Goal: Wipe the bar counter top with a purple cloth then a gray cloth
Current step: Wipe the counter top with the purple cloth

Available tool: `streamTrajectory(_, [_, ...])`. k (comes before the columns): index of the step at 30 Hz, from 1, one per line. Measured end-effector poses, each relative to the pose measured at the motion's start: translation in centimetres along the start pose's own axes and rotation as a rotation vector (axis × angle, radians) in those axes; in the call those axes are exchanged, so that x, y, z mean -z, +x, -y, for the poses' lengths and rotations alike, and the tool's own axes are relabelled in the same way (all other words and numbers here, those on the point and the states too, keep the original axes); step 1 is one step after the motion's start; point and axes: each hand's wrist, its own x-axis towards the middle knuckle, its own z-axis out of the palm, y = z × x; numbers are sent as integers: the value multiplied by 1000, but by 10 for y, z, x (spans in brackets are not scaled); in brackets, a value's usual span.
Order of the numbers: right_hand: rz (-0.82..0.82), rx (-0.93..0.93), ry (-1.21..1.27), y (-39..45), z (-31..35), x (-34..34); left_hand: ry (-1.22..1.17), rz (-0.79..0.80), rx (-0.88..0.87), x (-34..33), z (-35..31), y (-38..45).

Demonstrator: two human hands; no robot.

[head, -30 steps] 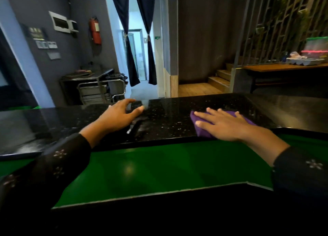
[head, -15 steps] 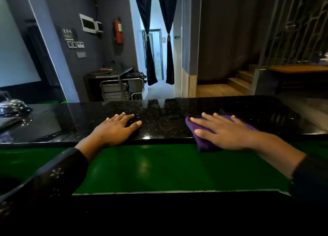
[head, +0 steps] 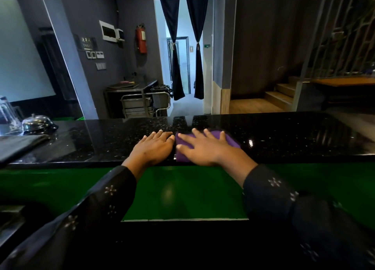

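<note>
Right hand: I see my right hand (head: 205, 149) lying flat with straight, spread fingers on top of the purple cloth (head: 229, 140), pressing it down rather than gripping it.
Left hand: my left hand (head: 153, 150) lies palm down on the bare stone, fingers straight and close together, holding nothing; its fingertips sit just beside the cloth's left edge.
Purple cloth: folded, near the front edge of the black speckled table (head: 294, 135), about midway along it; its near left corner hangs slightly over that edge.
Gray cloth: a dark gray cloth (head: 18, 147) lies flat at the far left end of the table, well apart from both hands.
Left end: a shiny metal bell (head: 36, 123) stands just behind the gray cloth, with a clear glass container (head: 8, 117) beside it at the frame edge.
Below the table: a green ledge (head: 182, 192) runs under the front edge, and my dark patterned sleeves cross over it.
Behind: a red fire extinguisher (head: 141, 39) hangs on the gray wall.
</note>
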Motion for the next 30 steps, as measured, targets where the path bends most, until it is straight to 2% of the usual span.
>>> streamTrajectory(3, [-35, 77, -13, -22, -4, -5, -5, 20, -14, 2, 0, -3])
streamTrajectory(5, [-27, 66, -5, -26, -20, -1, -2, 12, -24, 1, 1, -2])
streamTrajectory(10, [-3, -212, 27, 13, -23, 9, -63, -34, -10, -4, -1, -1])
streamTrajectory(13, [8, -266, 15, 31, 19, 7, -335, -57, -5, 4, 0, 0])
streamTrajectory(15, [4, -148, 5, 24, 48, 0, -642, -53, -19, 20, 7, -4])
streamTrajectory(16, [-2, -71, -1, 17, 55, -4, -688, -76, -19, 28, 17, -3])
streamTrajectory(19, [-8, 68, -9, -7, 42, -8, -443, -151, 40, 54, 66, -3])
streamTrajectory(23, [15, -66, -17, -1, -10, 2, 20, -126, 155, 70, 153, -4])
streamTrajectory(26, [18, -209, -5, 30, -35, 9, 66, -61, 168, 54, 187, -1])
streamTrajectory(30, [12, -347, 24, 84, -31, 12, 87, -89, 175, 42, 198, 11])
